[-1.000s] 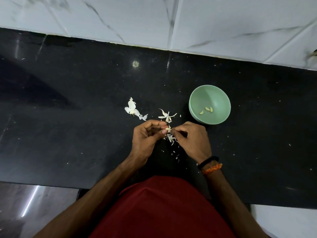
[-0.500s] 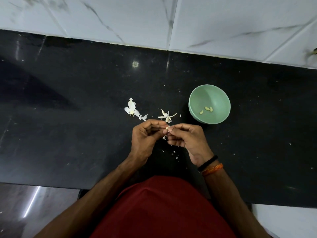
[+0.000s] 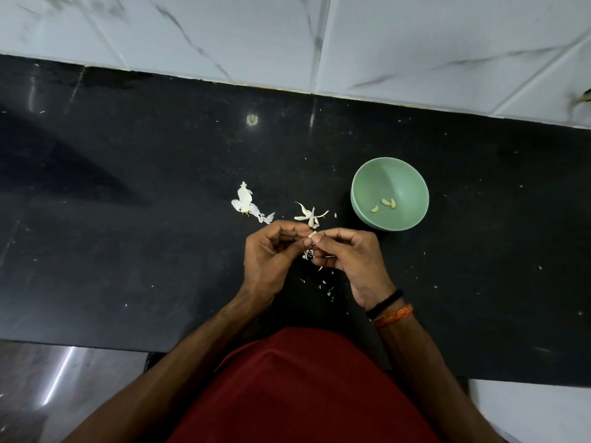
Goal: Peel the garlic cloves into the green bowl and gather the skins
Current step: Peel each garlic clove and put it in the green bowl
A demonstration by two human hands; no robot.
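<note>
Both hands, left [image 3: 268, 254] and right [image 3: 348, 255], pinch one garlic clove [image 3: 312, 234] above the black worktop [image 3: 128, 251]. Skins [image 3: 246, 204] lie just beyond; the green bowl [image 3: 367, 174] sits right, well inside the edges.

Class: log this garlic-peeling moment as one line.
both hands pinch clove | three peeled cloves in green bowl | skins loose on counter

My body: bare forearms; dark red shirt [image 3: 303, 388] over my torso; black band [image 3: 385, 302] and orange braided thread [image 3: 394, 315] side by side on my right wrist.
</note>
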